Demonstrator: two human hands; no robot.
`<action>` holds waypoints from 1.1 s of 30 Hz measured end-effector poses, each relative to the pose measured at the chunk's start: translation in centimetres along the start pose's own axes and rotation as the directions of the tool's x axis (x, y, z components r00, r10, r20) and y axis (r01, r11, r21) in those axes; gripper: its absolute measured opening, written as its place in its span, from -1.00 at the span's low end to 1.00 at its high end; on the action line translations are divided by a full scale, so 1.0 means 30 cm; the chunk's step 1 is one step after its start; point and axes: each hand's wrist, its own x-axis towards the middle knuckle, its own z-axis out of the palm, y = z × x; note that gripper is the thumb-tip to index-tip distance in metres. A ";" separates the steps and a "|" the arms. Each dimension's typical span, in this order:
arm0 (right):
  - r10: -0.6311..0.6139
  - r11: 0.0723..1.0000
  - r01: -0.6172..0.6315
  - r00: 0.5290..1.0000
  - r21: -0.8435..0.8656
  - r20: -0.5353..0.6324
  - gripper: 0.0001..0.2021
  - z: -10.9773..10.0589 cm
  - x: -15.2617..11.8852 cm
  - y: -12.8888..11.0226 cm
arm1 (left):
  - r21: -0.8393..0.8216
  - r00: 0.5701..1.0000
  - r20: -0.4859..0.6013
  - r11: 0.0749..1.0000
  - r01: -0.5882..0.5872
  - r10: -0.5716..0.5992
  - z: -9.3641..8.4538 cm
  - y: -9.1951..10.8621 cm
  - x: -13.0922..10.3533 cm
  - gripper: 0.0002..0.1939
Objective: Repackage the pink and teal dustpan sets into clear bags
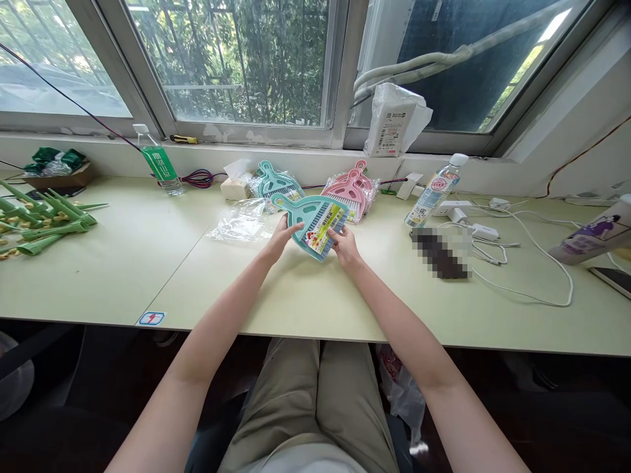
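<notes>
Between my two hands is a mint-green mini dustpan and brush set [314, 225] with a colourful printed label, tilted above the table. My left hand [284, 238] grips its left edge with the thumb on top. At its lower right, my right hand [345, 246] pinches the edge by the label. Behind it lies another green dustpan set [277, 180] in clear wrap, and to the right of that a wrapped pink dustpan set [351, 188]. A crumpled clear plastic bag [240, 221] rests left of my left hand.
A green-labelled bottle [158, 163] stands back left, near green plant-like stalks [49, 220]. On the right are a bottle [436, 190], a pixelated dark object [440, 253], white cables [537, 299] and a purple-printed bottle [594, 233]. A tissue pack [392, 125] sits on the sill.
</notes>
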 end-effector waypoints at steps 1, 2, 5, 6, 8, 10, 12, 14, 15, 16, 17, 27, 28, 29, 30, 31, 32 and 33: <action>-0.003 1.000 0.003 1.000 0.001 -0.004 -0.70 -0.004 0.001 -0.005 | 0.094 0.996 -0.072 0.994 -0.048 0.055 -0.019 0.004 0.013 -0.52; -0.004 1.000 0.004 1.000 0.005 -0.010 -0.70 -0.007 0.002 -0.010 | 0.222 0.977 -0.175 0.971 -0.084 0.124 -0.044 0.007 0.026 -0.60; 0.000 1.000 0.001 1.000 0.021 -0.028 -0.70 -0.011 0.000 -0.014 | 0.588 0.865 -0.405 0.809 -0.002 0.296 -0.150 0.010 0.054 -0.64; 0.002 1.000 -0.001 1.000 0.022 -0.026 -0.70 -0.010 -0.001 -0.013 | 0.679 0.837 -0.439 0.731 0.071 0.327 -0.191 0.008 0.057 -0.60; 0.008 1.000 -0.008 1.000 0.014 -0.013 -0.69 -0.008 -0.005 -0.010 | 0.762 0.827 -0.482 0.603 0.234 0.289 -0.262 0.000 0.055 -0.41; 0.015 1.000 -0.015 1.000 -0.004 0.005 -0.68 -0.004 -0.010 -0.006 | 0.773 0.859 -0.487 0.535 0.340 0.158 -0.306 -0.013 0.047 -0.32; 0.023 0.999 -0.023 1.000 -0.028 0.015 -0.68 0.000 -0.015 -0.005 | 0.789 0.896 -0.437 0.510 0.343 0.073 -0.314 -0.028 0.039 -0.43; 0.032 0.998 -0.031 0.999 -0.050 0.021 -0.68 0.002 -0.017 -0.004 | 0.809 0.922 -0.380 0.510 0.293 0.074 -0.292 -0.040 0.035 -0.58; 0.038 0.997 -0.036 0.999 -0.061 0.020 -0.68 0.003 -0.017 -0.003 | 0.815 0.926 -0.365 0.512 0.271 0.090 -0.275 -0.043 0.034 -0.64; 0.043 0.996 -0.042 0.999 -0.073 0.016 -0.68 0.004 -0.017 -0.002 | 0.819 0.929 -0.354 0.513 0.255 0.103 -0.258 -0.045 0.033 -0.69; 0.048 0.995 -0.047 0.999 -0.086 0.006 -0.68 0.004 -0.016 -0.001 | 0.824 0.932 -0.344 0.513 0.241 0.115 -0.242 -0.044 0.033 -0.72; -0.053 0.983 0.034 0.994 -0.183 -0.098 -0.66 -0.007 -0.003 0.007 | 0.758 0.834 -0.469 0.618 0.210 0.291 -0.239 0.012 0.026 -0.71; -0.051 0.981 0.030 0.993 -0.191 -0.104 -0.66 -0.008 -0.002 0.007 | 0.770 0.841 -0.442 0.613 0.178 0.311 -0.234 0.013 0.025 -0.72; -0.043 0.982 0.022 0.993 -0.189 -0.109 -0.67 -0.008 -0.002 0.006 | 0.789 0.854 -0.401 0.599 0.138 0.332 -0.227 0.012 0.024 -0.72; -0.031 0.984 0.012 0.994 -0.178 -0.108 -0.68 -0.007 -0.002 0.005 | 0.810 0.869 -0.348 0.580 0.090 0.351 -0.218 0.009 0.022 -0.72; -0.017 0.987 0.000 0.995 -0.162 -0.101 -0.68 -0.005 -0.004 0.004 | 0.828 0.885 -0.286 0.559 0.036 0.367 -0.206 0.005 0.020 -0.73; -0.002 0.990 -0.010 0.996 -0.143 -0.086 -0.69 -0.002 -0.006 0.003 | 0.840 0.900 -0.220 0.542 -0.021 0.375 -0.194 0.001 0.018 -0.73; 0.010 0.992 -0.018 0.998 -0.123 -0.065 -0.69 0.001 -0.009 0.002 | 0.843 0.912 -0.156 0.532 -0.076 0.378 -0.181 -0.004 0.015 -0.73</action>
